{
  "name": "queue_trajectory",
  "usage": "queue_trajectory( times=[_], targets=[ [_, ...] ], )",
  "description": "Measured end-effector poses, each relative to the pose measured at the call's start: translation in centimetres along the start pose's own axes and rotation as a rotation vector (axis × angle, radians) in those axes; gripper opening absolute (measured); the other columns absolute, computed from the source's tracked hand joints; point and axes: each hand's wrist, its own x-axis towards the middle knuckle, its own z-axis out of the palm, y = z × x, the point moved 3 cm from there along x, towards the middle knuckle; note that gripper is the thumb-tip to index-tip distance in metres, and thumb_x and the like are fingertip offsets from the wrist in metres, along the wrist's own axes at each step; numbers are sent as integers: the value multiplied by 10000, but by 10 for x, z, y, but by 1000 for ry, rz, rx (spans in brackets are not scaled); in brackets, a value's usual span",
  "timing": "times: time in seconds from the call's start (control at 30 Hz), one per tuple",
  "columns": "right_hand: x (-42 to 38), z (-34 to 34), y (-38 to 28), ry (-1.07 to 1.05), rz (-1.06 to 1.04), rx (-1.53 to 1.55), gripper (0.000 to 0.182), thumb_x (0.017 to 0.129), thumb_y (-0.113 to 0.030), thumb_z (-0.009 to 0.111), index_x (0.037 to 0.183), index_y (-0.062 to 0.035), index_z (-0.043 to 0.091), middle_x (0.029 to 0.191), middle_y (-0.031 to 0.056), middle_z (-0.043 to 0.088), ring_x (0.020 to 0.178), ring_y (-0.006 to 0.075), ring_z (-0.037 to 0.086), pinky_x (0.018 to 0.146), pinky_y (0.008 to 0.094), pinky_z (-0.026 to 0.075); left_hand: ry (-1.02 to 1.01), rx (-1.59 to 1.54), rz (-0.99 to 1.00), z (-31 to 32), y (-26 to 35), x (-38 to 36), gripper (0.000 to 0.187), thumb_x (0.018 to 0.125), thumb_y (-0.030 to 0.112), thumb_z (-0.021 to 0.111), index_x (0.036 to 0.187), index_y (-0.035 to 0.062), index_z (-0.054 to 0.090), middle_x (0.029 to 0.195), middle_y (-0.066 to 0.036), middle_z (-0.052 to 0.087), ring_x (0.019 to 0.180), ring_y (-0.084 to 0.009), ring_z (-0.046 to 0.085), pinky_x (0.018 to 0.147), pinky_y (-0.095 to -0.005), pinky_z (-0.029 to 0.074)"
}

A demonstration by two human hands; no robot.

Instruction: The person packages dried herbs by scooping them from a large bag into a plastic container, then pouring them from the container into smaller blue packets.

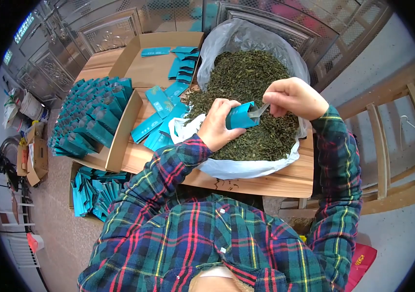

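Note:
My left hand (pixel 219 124) is closed around a teal tea packet (pixel 238 117), holding it tilted over the tea heap with its mouth toward the right. My right hand (pixel 292 99) pinches a small silvery spoon (pixel 261 110), whose end lies at the packet's mouth. Below both hands a heap of dried tea leaves (pixel 249 73) fills a large clear plastic bag (pixel 246 168). Several flat teal packets (pixel 159 101) lie on the table to the left of the bag.
A cardboard box (pixel 125 129) at the left holds many upright teal packets (pixel 90 114). Behind it, an open carton (pixel 156 40) holds a few flat packets. Below the table edge, another box contains more packets (pixel 95 192). A wooden frame (pixel 378 146) stands at the right.

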Motion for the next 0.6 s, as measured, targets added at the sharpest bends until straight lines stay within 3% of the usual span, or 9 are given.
queue_trajectory(
  times=[0.03, 0.17, 0.33, 0.43, 0.6],
  targets=[
    [-1, -2, 5, 9, 124, 192, 234, 894, -235, 552, 893, -7, 605, 670, 74, 634, 585, 146, 619, 541, 240, 498, 13, -14, 8, -1, 0, 0, 592, 592, 113, 780, 1111, 53, 501, 1034, -120, 486, 1024, -277, 482, 886, -344, 409],
    [-4, 0, 20, 12, 205, 468, 274, 925, -277, 500, 945, -18, 588, 686, 57, 638, 588, 129, 625, 546, 220, 520, 48, -73, 58, -3, 5, 1, 594, 586, 120, 784, 1106, 51, 506, 1040, -115, 488, 1016, -269, 487, 881, -342, 410],
    [-20, 3, 43, 135, 214, 749, 289, 930, -289, 483, 981, -20, 576, 690, 68, 638, 584, 139, 631, 547, 245, 536, 55, -82, 47, -5, -4, 1, 597, 605, 103, 786, 1123, 41, 495, 1056, -97, 489, 1029, -225, 495, 895, -330, 412],
    [-31, 1, 60, 313, 42, 1074, 305, 915, -311, 509, 970, -21, 585, 703, 73, 636, 615, 152, 640, 571, 255, 542, 57, -267, -89, -10, -24, -1, 612, 645, 67, 777, 1166, 34, 458, 1079, -75, 503, 1027, -170, 509, 908, -307, 417],
    [-6, 53, 112, 453, 195, 936, 290, 916, -287, 510, 978, -13, 583, 720, 85, 639, 630, 161, 641, 585, 271, 545, 137, -589, -252, -28, -35, -9, 628, 678, 20, 754, 1208, 35, 418, 1102, -61, 516, 1017, -139, 519, 910, -291, 422]
  ],
)
